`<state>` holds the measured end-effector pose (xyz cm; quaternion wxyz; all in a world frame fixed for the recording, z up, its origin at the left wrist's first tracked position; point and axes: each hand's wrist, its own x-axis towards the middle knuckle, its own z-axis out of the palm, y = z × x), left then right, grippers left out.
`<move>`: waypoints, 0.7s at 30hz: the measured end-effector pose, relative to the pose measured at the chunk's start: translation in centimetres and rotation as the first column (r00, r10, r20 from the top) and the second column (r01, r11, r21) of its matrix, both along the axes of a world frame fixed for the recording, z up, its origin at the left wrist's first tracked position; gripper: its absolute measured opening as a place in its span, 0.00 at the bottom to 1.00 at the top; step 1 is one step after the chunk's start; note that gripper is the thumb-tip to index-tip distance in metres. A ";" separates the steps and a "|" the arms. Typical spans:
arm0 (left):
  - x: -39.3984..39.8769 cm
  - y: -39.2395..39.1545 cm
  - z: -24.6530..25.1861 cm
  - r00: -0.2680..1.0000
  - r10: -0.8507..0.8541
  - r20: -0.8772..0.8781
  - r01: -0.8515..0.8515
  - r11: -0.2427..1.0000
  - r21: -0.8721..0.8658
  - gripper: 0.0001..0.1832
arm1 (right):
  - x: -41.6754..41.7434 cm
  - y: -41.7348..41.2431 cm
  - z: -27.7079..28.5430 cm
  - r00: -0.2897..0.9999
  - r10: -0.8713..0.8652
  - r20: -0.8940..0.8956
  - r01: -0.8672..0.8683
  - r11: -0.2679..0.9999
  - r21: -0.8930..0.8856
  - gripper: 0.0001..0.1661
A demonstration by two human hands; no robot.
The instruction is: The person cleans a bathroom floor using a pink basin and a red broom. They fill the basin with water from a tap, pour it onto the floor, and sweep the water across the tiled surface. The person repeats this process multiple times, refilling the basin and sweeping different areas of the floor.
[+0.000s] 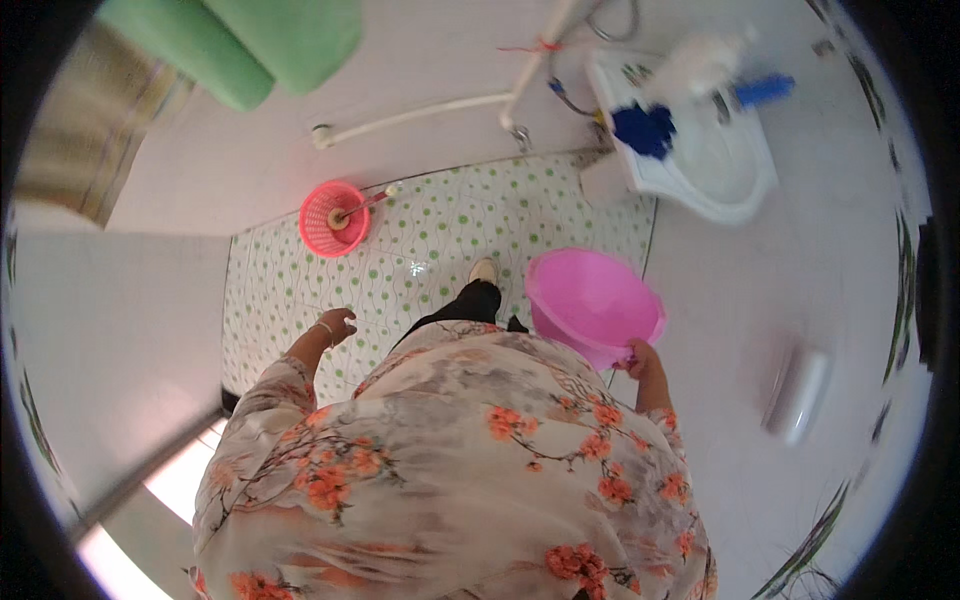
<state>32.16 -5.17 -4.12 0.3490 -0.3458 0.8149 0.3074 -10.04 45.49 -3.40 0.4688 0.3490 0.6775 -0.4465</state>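
Observation:
My right hand grips the near rim of a pink plastic basin, which is tilted beside my body, its inside facing up. No contents show in it. At my other side, my left hand hangs over the tiled floor with fingers slightly bent and nothing in them; a bracelet is on the wrist. Ahead of that hand, against the wall, a pink-red perforated plastic basket holds a long-handled brush or similar tool, whose handle leans out over the rim.
A white washbasin is fixed at the upper right, with a dark blue cloth and a blurred blue item on it. A white pipe runs along the wall. Green cloths hang at upper left. My shoe rests on the patterned floor.

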 end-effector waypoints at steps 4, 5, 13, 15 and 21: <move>-4.1 1.6 -2.0 0.973 0.231 -0.030 -0.227 0.969 0.102 0.21 | -3.7 -7.8 0.8 0.961 -0.102 0.257 0.131 0.987 -0.097 0.19; -4.9 1.9 -2.3 0.939 0.333 -0.082 -0.323 0.939 0.121 0.20 | -4.7 -10.4 0.9 0.951 -0.125 0.284 0.161 0.981 -0.106 0.22; -15.1 3.8 2.5 0.728 0.580 -0.366 -0.496 0.814 0.303 0.21 | -10.8 -20.8 0.8 0.919 0.091 0.384 -0.012 0.979 -0.203 0.22; -15.6 4.9 2.8 0.574 0.787 -0.226 -0.673 0.610 0.418 0.22 | -11.3 -22.9 0.1 0.893 0.145 0.427 -0.052 0.974 -0.222 0.21; -17.5 9.7 2.7 0.035 0.971 0.235 -0.721 -0.138 0.679 0.43 | -8.4 -28.5 0.4 0.835 0.530 0.145 -0.449 0.810 -0.376 0.18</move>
